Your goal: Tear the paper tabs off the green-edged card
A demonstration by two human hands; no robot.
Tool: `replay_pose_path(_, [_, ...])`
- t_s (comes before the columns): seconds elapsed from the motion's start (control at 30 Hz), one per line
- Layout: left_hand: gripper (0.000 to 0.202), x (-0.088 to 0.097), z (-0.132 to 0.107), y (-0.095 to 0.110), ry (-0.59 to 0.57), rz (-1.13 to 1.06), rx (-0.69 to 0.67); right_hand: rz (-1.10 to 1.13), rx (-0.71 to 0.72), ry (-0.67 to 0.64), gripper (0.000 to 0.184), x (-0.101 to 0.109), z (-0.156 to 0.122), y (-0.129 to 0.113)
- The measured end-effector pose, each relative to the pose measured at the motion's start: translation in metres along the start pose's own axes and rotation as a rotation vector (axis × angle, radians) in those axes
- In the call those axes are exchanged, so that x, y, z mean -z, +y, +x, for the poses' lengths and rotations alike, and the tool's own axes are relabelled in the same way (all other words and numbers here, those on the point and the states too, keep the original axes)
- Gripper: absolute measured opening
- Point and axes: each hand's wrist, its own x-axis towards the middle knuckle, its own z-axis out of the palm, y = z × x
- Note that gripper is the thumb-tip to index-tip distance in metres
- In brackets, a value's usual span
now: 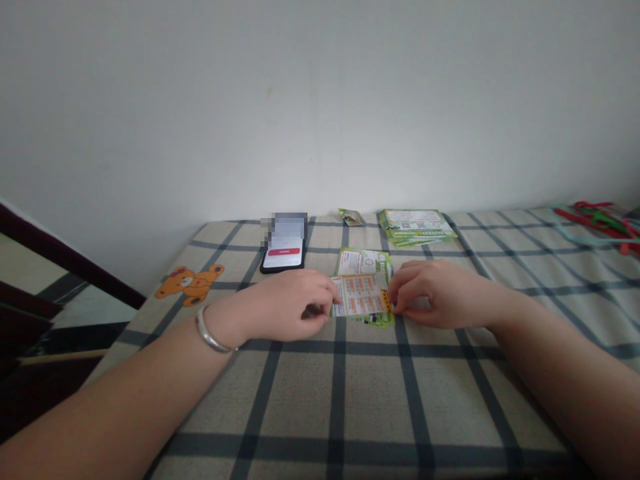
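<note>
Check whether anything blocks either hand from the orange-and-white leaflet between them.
Nothing visible does: the left hand is at the left edge of the leaflet, the right hand at its right edge. The phone lies beyond the left hand, out of the way.

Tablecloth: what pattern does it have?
The tablecloth is beige with a dark bluish check; head view.

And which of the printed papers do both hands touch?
The top leaflet with orange blocks, with the left hand and right hand at its ends; the small piece and the rear stack lie untouched near the wall.
</note>
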Motion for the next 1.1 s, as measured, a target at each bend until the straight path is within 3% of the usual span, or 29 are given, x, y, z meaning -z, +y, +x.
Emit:
replay_pose_path(0.1, [0.005,-0.003,0.003,0.003,0.013,0.065,0.053,0.003,-0.008,0.016,0.016,-0.002,0.004,0.000])
replay_pose_path(0.2, [0.014,-0.008,0.004,0.004,0.055,0.136,0.103,-0.056,-0.048,0.058,0.012,-0.007,0.008,-0.001])
replay_pose_path(0.67, [0.010,-0.020,0.009,0.013,0.142,0.335,0.055,-0.185,0.001,0.159,0.016,-0.020,0.020,-0.006])
replay_pose_path(1.1, [0.012,-0.022,0.011,0.010,0.215,0.411,0.085,-0.437,0.000,0.194,0.014,-0.028,0.024,-0.018])
